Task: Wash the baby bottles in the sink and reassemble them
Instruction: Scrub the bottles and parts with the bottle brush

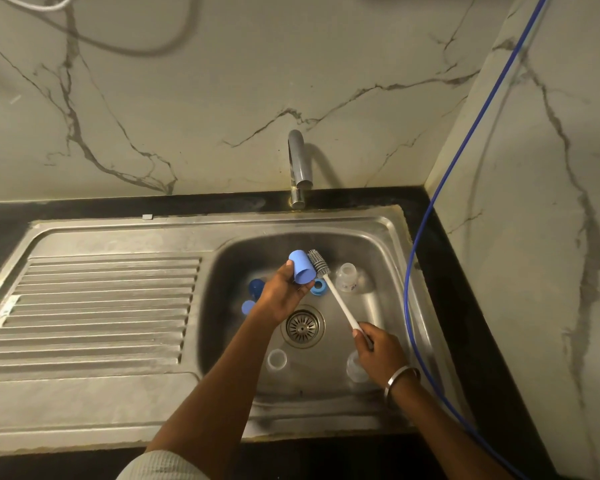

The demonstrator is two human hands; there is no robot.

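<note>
Step in hand: scrubbing the light-blue bottle cap with the bottle brush; a judgement from how the 2 are held, over the sink basin.
Left hand: fingers curled round the cap, thumb on its far side, fingertips under its open rim; the mouth faces down and toward the person.
Right hand: fingers closed round the low end of the brush's white handle; the grey bristle head stands just beside the cap, on the side away from the left thumb, outside the opening.
Doing it well: turn the mouth toward the bristles, ease the head inside, then twist the cap against the brush so the inner wall and closed end are both reached. A grip nearer the bristles would likely steady the head.
Water: none visible running from the tap; a rinse will probably be needed.
Other parts: 1 clear bottle beyond the right fingers, a blue ring just past the left fingertips, 2 blue pieces behind the left wrist, clear pieces near the drain.
Risk: wet plastic may slip from the left fingers.
</note>
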